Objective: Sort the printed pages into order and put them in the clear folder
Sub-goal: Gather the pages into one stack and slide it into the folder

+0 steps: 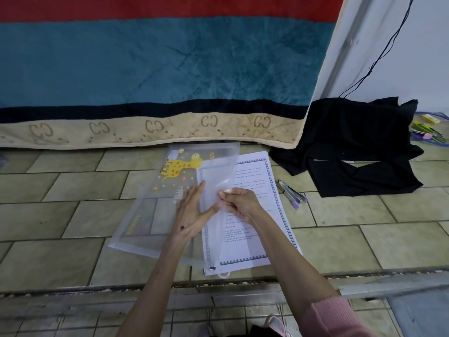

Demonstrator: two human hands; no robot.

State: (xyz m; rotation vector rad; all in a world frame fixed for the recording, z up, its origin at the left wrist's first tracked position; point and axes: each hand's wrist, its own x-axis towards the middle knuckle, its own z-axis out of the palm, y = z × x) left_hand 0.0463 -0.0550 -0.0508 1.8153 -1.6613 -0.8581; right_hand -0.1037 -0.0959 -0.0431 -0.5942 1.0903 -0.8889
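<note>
A clear zip folder [155,203] with a yellow giraffe print lies on the tiled floor, its right part over a stack of printed pages [262,215] with blue patterned borders. My left hand [192,215] lies flat with fingers spread on the folder's surface. My right hand [239,203] pinches the folder's upper flap at its open edge and lifts it off the pages. The folder's zipper pull and a white loop [223,274] hang at its near corner.
A red, teal and beige blanket [155,81] hangs down to the floor behind the folder. Black cloth [354,144] lies at the right. A stapler [290,192] with purple tips sits beside the pages. Pens and small items [427,132] lie far right. A metal door track [170,285] runs near me.
</note>
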